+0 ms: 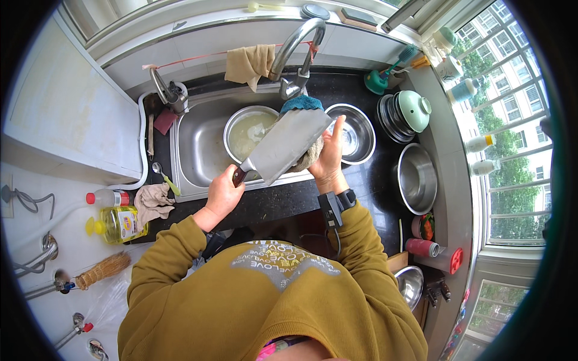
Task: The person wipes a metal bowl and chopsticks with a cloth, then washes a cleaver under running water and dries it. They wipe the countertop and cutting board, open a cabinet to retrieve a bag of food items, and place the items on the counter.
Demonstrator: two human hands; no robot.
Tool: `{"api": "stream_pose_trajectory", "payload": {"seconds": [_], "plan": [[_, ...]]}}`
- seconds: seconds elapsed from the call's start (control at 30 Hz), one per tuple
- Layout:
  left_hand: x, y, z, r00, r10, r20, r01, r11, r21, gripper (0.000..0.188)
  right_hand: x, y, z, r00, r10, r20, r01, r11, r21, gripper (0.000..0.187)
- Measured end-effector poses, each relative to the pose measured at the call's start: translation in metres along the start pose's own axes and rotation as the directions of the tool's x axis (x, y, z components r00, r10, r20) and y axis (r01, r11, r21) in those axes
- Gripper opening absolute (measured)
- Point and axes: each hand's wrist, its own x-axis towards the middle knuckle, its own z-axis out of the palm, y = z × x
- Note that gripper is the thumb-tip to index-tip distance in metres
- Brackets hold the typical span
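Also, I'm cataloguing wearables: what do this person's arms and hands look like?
The sleeves are long and mustard-coloured. The left hand and right hand wear no gloves. Around the right wrist: a boxy black device, dark strap and thin cable.

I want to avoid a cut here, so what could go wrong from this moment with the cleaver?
The right hand, at a pale cloth close to the cleaver, could slip onto its edge. The left hand might lose the brown handle if wet. The cleaver also appears near the steel bowl and might knock it.
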Motion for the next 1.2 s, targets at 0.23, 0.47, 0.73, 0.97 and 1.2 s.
{"api": "stream_pose_trajectory", "payload": {"seconds": [0.23, 0.47, 0.73, 0.97, 1.2], "plan": [[-0.003, 0.005, 0.003, 0.999, -0.013, -0.03, 0.014, 1.0, 0.021, 0.022, -0.015, -0.007, 0.028, 0.97, -0.23, 0.074, 0.229, 0.77, -0.595, 0.047], [-0.006, 0.017, -0.001, 0.989, 0.079, 0.125, -0.062, 0.989, -0.134, 0.032, -0.014, -0.017, 0.037, 0.95, -0.286, -0.126, 0.177, 0.824, -0.538, 0.029], [-0.01, 0.035, 0.002, 0.948, 0.061, 0.314, 0.129, 0.825, -0.551, 0.035, -0.019, -0.023, 0.028, 0.979, -0.193, -0.065, 0.151, 0.903, -0.403, 0.043], [-0.006, 0.04, 0.008, 0.976, 0.063, 0.207, 0.053, 0.858, -0.511, 0.031, -0.023, -0.005, 0.021, 0.983, -0.171, -0.06, 0.16, 0.974, -0.162, 0.062], [-0.012, 0.043, 0.01, 0.97, 0.155, 0.186, -0.032, 0.844, -0.536, 0.025, -0.023, -0.055, 0.048, 0.973, -0.15, 0.176, 0.154, 0.988, -0.007, 0.058]]}}
